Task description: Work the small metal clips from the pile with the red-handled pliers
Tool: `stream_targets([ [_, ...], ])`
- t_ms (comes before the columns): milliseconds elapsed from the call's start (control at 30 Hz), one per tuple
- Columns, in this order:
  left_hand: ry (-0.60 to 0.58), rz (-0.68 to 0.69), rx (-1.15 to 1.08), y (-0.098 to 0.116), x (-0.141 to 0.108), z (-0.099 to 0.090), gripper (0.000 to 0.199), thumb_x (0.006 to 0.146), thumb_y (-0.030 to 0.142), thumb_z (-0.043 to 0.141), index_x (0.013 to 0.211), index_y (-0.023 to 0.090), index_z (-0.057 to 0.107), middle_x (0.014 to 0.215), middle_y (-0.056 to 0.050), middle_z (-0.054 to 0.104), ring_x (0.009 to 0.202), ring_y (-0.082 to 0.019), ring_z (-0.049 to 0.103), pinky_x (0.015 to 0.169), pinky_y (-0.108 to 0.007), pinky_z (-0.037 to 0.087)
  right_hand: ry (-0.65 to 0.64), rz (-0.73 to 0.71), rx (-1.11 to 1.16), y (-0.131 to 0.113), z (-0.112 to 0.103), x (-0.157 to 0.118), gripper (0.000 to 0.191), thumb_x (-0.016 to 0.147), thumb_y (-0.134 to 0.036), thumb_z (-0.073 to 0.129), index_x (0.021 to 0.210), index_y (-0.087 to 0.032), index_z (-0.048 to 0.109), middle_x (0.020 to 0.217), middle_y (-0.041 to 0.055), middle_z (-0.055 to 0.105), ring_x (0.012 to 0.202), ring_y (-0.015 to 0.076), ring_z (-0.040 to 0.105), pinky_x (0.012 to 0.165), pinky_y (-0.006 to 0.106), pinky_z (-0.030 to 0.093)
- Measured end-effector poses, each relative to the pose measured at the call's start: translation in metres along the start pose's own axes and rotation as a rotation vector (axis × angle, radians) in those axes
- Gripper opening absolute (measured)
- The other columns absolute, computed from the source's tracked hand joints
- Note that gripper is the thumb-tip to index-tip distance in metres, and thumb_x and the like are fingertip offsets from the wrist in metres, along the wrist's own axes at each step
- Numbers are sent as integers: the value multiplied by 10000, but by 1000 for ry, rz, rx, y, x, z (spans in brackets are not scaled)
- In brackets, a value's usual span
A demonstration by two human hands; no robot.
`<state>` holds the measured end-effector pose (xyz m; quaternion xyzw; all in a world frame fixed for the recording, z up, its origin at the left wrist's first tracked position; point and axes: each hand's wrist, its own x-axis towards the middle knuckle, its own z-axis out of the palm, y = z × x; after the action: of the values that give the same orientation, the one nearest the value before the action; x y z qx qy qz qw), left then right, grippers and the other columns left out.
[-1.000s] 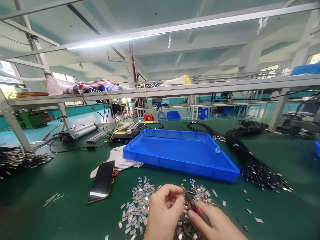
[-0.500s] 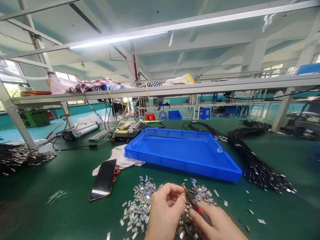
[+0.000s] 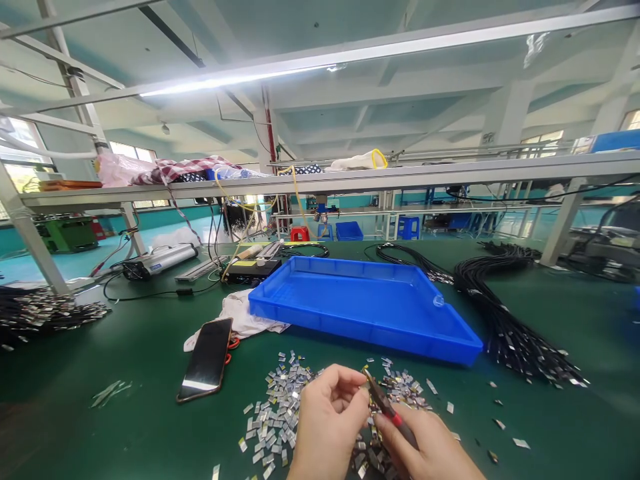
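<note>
My right hand (image 3: 425,440) is wrapped around pliers (image 3: 390,410) with dark jaws and red-and-black handles. The tips of the pliers meet the fingertips of my left hand (image 3: 333,417). Those left fingers are pinched together, and whatever lies between them is too small or hidden to make out. Beneath and around both hands, a loose pile of small silvery metal pieces (image 3: 273,427) spreads over the green tabletop (image 3: 150,440). Some of the pile is covered by my hands.
A blue plastic tray (image 3: 350,303) stands just beyond the pile. Left of it lie a phone (image 3: 206,360), a white cloth (image 3: 245,313) and red-handled scissors (image 3: 231,345), partly covered. Black cable bundles (image 3: 505,320) lie at the right, more cables (image 3: 45,313) at far left. A shelf (image 3: 350,179) spans overhead.
My right hand and the pliers have shifted slightly left. The left hand keeps its pinch in nearly the same spot.
</note>
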<state>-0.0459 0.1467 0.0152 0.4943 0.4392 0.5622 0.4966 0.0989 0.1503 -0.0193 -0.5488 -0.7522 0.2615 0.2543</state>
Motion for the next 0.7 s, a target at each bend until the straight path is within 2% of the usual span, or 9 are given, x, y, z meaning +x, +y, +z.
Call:
stream_targets([
  [167,3,-10,16,4,0,-1,155,690,252,678,757,119,638,651,-11,625,548,-110,540,523,-205,445,-14,-7,38,4,7,2,472,892,-516,283,701,-188,564,703,66,667,636,193,539,591,266,365],
  [400,-62,-30,41,8,2,-4,151,714,254,660,775,120,624,690,-23,628,589,-126,552,558,-227,464,84,30,243,2,22,4,507,863,-577,337,601,-189,529,567,28,594,558,160,491,528,250,348],
  [500,-81,-38,28,6,6,-5,157,713,259,655,789,126,621,657,-10,609,568,-131,547,560,-243,466,-12,143,457,0,20,6,541,826,-639,389,520,-201,470,425,-16,493,428,123,472,456,229,352],
  [567,-65,-34,54,4,9,-8,177,727,280,637,819,130,620,649,-4,597,576,-142,548,568,-254,464,-80,250,644,-2,13,8,537,797,-670,418,547,-198,480,409,-31,485,361,102,464,381,205,322],
  [633,-34,-11,154,1,12,-12,170,748,291,604,825,139,617,657,-7,597,604,-157,551,578,-263,457,-126,336,844,-4,2,7,510,781,-673,450,634,-190,517,455,-21,535,381,113,524,343,184,315],
  [700,1,29,336,-1,16,-17,135,777,266,545,808,155,616,686,-16,611,635,-168,558,593,-266,446,-155,400,1032,-6,-11,3,477,782,-648,484,715,-179,542,534,4,597,474,139,608,374,183,388],
])
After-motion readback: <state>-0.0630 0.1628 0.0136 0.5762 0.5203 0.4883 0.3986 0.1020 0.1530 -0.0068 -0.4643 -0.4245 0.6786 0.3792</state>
